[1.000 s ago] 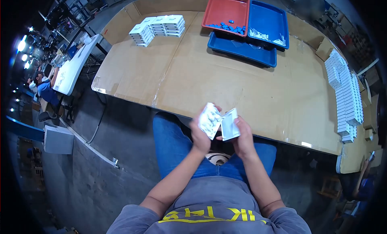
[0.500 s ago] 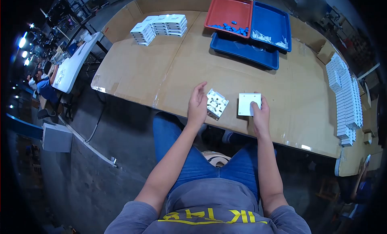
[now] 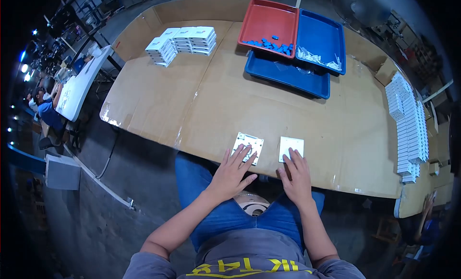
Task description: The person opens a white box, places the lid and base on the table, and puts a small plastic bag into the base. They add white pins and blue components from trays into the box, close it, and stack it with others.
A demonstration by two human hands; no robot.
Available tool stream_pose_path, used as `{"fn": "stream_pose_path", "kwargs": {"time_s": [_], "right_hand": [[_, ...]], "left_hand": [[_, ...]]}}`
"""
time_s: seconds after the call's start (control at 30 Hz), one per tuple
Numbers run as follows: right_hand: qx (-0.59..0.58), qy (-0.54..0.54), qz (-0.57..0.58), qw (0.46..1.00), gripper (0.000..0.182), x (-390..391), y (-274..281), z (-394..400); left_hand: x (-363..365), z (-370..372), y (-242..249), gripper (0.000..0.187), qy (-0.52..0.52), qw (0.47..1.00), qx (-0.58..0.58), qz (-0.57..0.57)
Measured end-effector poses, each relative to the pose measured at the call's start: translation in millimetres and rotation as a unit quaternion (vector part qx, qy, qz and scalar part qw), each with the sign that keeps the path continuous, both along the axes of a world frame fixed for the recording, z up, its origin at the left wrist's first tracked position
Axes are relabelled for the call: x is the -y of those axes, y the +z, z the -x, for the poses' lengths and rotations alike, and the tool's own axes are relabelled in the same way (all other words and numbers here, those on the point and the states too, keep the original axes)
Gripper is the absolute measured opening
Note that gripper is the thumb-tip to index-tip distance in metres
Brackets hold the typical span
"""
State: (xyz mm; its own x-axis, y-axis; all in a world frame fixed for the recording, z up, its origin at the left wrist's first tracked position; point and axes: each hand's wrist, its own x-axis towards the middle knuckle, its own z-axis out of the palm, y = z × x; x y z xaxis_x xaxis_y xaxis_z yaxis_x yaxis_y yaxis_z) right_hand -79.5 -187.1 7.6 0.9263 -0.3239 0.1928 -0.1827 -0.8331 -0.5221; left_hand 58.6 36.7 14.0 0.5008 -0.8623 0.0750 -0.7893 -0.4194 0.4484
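Observation:
Near the table's front edge lies a white square housing (image 3: 254, 143) with dark fittings on its upper face. My left hand (image 3: 232, 175) rests over its lower part, fingers spread, hiding some of it. To the right, a plain white square plate (image 3: 292, 143) with small holes near its corners lies on the cardboard. The fingertips of my right hand (image 3: 296, 179) lie on the plate's lower edge, fingers stretched out. Neither hand is closed round anything.
A red tray (image 3: 270, 24) with small blue pieces and a blue tray (image 3: 321, 36) with thin white pieces rest by a lower blue tray (image 3: 283, 77). White units are stacked at back left (image 3: 193, 39) and in rows at right (image 3: 408, 130). Other people sit at far left.
My right hand has let go of the white plate, which now lies on the table. My left hand has moved from beside the housing onto it. The view has shifted slightly.

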Motion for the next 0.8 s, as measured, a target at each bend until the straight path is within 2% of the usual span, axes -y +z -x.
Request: {"fn": "stream_pose_path", "kwargs": {"time_s": [0.2, 0.33, 0.43, 0.5, 0.57, 0.63, 0.73, 0.8], "right_hand": [[0.033, -0.022, 0.032, 0.999, 0.040, 33, -9, -65], [0.033, -0.027, 0.030, 0.999, 0.027, 50, 9, -86], [0.120, -0.049, 0.007, 0.992, 0.019, 83, 18, -104], [0.176, -0.070, 0.041, 0.981, 0.015, 124, 23, -128], [0.139, -0.109, 0.084, 0.981, 0.015, 167, 37, -162], [-0.002, -0.143, 0.085, 0.986, 0.020, 203, 52, -196], [-0.037, -0.123, 0.211, 0.969, 0.023, 248, 36, -240], [-0.076, -0.113, 0.247, 0.959, 0.024, 262, 28, -259]], "left_hand": [[61, -39, -16, 0.061, 0.038, 0.996, 0.024, 0.079], [76, -54, -16, 0.060, 0.053, 0.994, 0.018, 0.095], [77, -50, -15, 0.061, 0.054, 0.992, 0.019, 0.113], [76, -49, -13, 0.059, 0.060, 0.988, 0.014, 0.138], [76, -50, -9, 0.055, 0.072, 0.981, 0.004, 0.179], [73, -50, -15, 0.049, 0.072, 0.974, 0.010, 0.216], [73, -48, -17, 0.040, 0.086, 0.965, 0.021, 0.248], [74, -49, -17, 0.036, 0.099, 0.961, 0.022, 0.256]]}}
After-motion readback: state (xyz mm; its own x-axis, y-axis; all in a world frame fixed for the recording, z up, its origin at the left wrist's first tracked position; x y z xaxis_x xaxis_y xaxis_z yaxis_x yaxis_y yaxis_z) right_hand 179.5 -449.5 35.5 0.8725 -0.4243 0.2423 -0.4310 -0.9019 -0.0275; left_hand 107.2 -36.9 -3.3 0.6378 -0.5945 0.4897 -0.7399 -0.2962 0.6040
